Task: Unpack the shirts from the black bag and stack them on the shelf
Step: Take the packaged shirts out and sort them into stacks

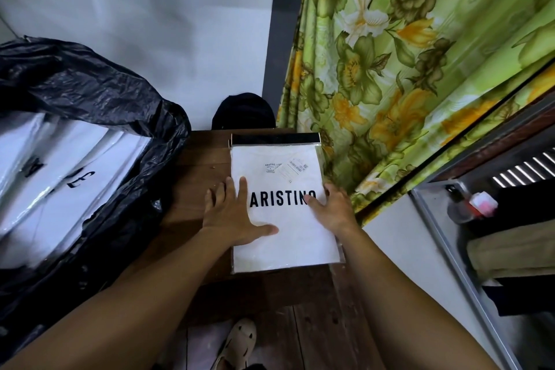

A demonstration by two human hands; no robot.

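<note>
**Packed ARISTINO shirt flat on the shelf, both hands on it**

Head view.
- One shirt packet [288, 245]: a white folded shirt in a clear sleeve with a black band across its far end. It lies flat on the wooden shelf [195, 165], close to the shelf's right side.
- Print across the packet reads "ARISTINO" in black capitals. A small neck label [270, 167] repeats the brand; its finer lines are too small to read. Beside it is a white hang tag [297, 166] with a barcode, digits unreadable.
- Left hand [237, 213]: palm down on the packet's left edge, fingers straight and spread wide, thumb out across the white fabric, outer fingers reaching onto the wood.
- Right hand [333, 207]: resting on the packet's right edge, thumb lying over the last letter. The other fingers bend past the edge; cannot tell whether they grip it.
- Black bag [90, 93]: crumpled plastic, open, just left of the shelf. More sleeved white shirts [60, 165] are stacked inside, black lettering only partly visible.
- Green floral curtain [405, 54] hangs at right, touching the shelf's far right corner.
</note>
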